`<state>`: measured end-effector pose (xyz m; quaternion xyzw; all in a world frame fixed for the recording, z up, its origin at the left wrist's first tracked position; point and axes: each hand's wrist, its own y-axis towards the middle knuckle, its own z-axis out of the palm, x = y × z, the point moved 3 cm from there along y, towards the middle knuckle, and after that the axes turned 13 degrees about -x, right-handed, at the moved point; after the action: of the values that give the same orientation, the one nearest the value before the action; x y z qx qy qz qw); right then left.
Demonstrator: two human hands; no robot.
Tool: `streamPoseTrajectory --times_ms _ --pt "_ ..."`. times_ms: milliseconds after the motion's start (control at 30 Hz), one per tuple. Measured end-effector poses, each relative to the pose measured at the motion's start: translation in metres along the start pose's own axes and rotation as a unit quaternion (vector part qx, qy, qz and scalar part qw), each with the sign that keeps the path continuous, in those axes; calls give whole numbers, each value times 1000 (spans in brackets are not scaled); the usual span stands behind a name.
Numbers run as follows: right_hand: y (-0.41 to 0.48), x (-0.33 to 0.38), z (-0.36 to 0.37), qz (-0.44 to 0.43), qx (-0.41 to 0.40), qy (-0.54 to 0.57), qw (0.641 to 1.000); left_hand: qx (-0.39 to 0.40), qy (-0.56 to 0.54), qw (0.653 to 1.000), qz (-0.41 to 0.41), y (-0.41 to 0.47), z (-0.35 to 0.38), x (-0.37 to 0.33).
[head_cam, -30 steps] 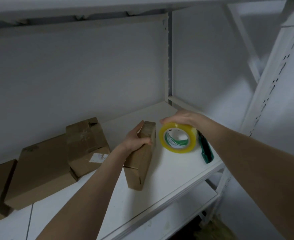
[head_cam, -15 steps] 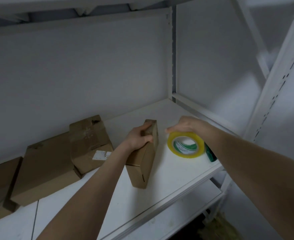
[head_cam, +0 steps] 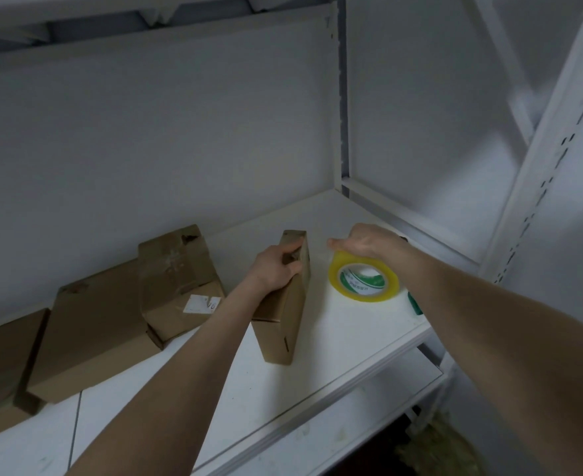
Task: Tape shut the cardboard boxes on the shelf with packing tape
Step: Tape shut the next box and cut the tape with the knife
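A narrow cardboard box [head_cam: 284, 314] stands on its long edge in the middle of the white shelf [head_cam: 334, 341]. My left hand [head_cam: 276, 267] grips its far top end. To the right, a yellow roll of packing tape [head_cam: 363, 281] lies nearly flat on the shelf, its white and green core facing up. My right hand [head_cam: 365, 242] rests on the roll's far rim, fingers curled over it. Three more cardboard boxes lie to the left: one with a white label [head_cam: 176, 280], a larger flat one [head_cam: 94, 334], and one at the left edge [head_cam: 1, 359].
A green-handled tool [head_cam: 414, 304] lies on the shelf just right of the tape, mostly hidden by my right forearm. White uprights with slots [head_cam: 558, 159] stand at the right. A lower shelf [head_cam: 334, 427] shows below the front edge.
My right hand has lowered the tape roll from upright and lifted to nearly flat on the shelf. My left hand has shifted its grip further over the box's far end.
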<state>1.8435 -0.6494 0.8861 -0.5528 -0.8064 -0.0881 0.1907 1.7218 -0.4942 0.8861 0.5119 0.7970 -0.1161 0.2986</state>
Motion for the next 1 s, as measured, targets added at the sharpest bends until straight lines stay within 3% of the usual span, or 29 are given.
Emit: streamPoseTrajectory --times_ms 267,467,700,833,1000 --pt "-6 -17 -14 7 -48 90 995 6 39 999 7 -7 1 -11" --pt "-18 -60 -19 79 -125 27 989 -43 65 997 -2 -8 0 -16" --pt "-43 -109 20 151 -74 6 986 -38 89 995 -4 -4 8 -22" --pt "-48 -115 32 173 -78 23 982 -21 109 994 -7 -3 12 -19" --pt "-50 -118 31 183 -26 81 980 -7 123 992 -8 -1 7 -15"
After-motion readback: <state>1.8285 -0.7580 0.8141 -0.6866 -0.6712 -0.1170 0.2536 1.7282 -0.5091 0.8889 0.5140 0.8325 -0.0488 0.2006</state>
